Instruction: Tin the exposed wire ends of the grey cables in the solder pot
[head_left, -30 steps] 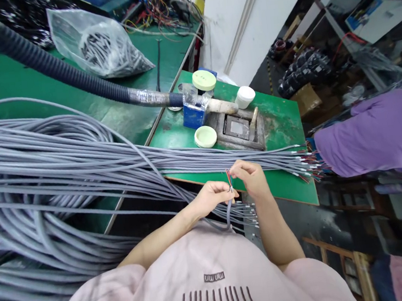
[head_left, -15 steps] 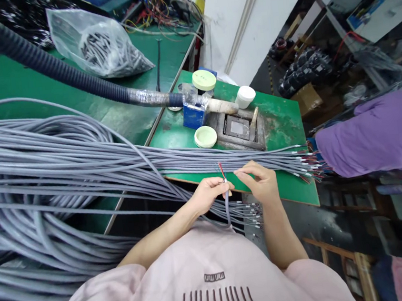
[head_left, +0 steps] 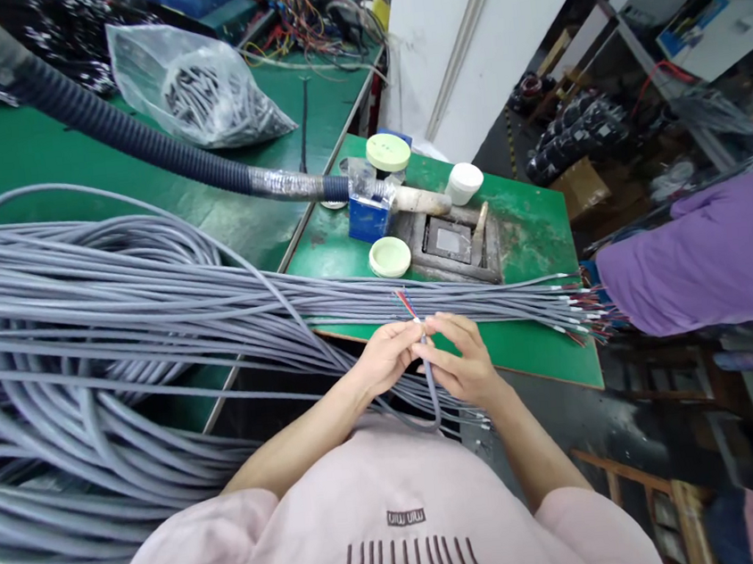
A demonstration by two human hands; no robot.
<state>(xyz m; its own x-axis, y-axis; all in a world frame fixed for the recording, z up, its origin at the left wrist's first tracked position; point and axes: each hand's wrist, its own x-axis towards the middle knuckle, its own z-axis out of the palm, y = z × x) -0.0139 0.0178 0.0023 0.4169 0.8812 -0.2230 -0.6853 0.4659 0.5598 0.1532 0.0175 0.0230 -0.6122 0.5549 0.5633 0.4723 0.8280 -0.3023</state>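
Close in front of my body, a grey cable [head_left: 432, 393] curves up between my two hands. Red and blue inner wires [head_left: 407, 303] stick out of its stripped end, pointing away from me. My left hand [head_left: 388, 355] is closed, pinching the cable just below the bare wires. From the other side, my right hand [head_left: 463, 358] has its thumb and fingers closed on the same cable end. Behind the hands, a thick bundle of grey cables [head_left: 351, 295] lies across the green bench, its stripped ends at the right.
Beyond the bundle sit a square metal pot [head_left: 451, 243], a round pale lid [head_left: 389, 257], a white cup [head_left: 464, 181] and a blue box [head_left: 368, 219] under a ribbed hose [head_left: 153, 148]. A plastic bag [head_left: 201, 89] lies farther back. A person's purple sleeve [head_left: 703, 257] is at the right.
My right hand has moved left and closed on the cable end beside my left hand. The wire tips have tilted to the left, and the view has shifted slightly.
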